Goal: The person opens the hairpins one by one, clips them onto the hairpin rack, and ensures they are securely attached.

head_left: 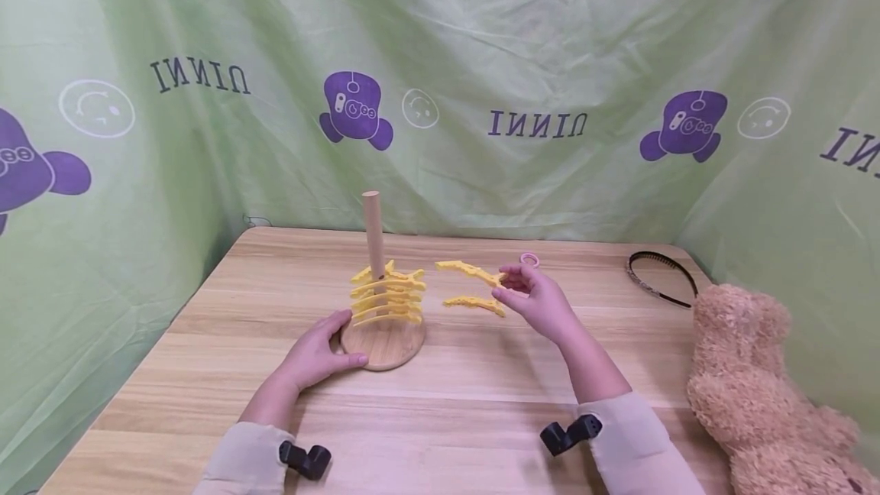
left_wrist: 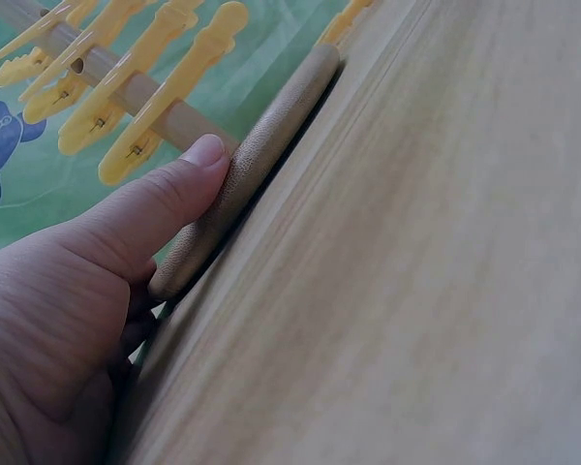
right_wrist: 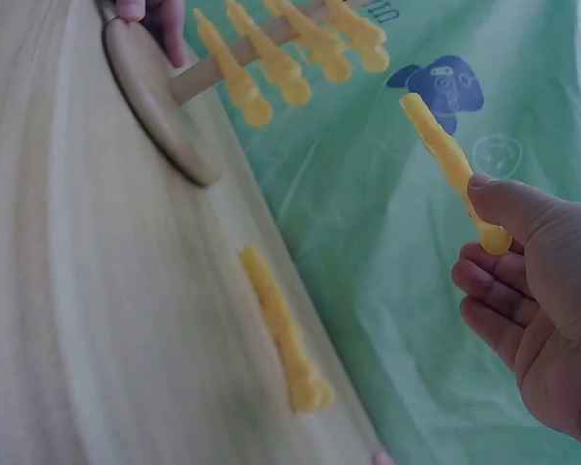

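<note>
A wooden stand with a round base and an upright post bears several yellow hair clips, stacked one above another on its lower half. My left hand grips the base's left edge, thumb on top, as the left wrist view shows. To the right of the stand, my right hand pinches one end of another yellow hair clip between thumb and fingers, holding it raised above the table. Below it, a further yellow clip lies on the tabletop.
On the wooden table, a pink hair tie lies behind my right hand. A black headband lies at the back right, and a brown plush toy sits along the right edge. Green printed cloth hangs around the table.
</note>
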Motion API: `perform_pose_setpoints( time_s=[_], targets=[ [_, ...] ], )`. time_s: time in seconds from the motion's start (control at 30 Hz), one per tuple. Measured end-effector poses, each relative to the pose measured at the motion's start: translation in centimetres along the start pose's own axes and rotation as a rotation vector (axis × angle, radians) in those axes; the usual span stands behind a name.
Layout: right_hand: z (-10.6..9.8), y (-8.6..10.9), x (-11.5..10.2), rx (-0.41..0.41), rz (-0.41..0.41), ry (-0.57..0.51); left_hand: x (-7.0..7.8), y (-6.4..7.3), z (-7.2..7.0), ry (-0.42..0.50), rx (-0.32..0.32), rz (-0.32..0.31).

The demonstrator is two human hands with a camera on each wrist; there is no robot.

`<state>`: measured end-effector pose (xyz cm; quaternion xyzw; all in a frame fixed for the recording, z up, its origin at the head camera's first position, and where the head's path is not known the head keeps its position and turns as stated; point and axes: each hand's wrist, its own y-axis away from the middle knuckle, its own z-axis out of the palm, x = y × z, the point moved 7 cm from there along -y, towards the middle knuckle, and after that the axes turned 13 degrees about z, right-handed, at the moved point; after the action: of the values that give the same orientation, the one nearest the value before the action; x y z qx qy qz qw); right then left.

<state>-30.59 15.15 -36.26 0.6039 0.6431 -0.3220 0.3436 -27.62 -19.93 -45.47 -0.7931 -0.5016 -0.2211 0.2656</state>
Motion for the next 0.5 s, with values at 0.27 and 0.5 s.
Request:
perform_pose_setpoints(
  time_s=[0.27,0.5],
  targets=[
    [-0.3,-0.1,-3.4,0.004,-0.078,0.031,0.1,0.0,-0.1,-0.001,0.005,0.010],
    [0.5,0.0,-6.0,-0.001,-0.177,0.040,0.2,0.0,-0.2,-0.003,0.001,0.010]
  ],
)
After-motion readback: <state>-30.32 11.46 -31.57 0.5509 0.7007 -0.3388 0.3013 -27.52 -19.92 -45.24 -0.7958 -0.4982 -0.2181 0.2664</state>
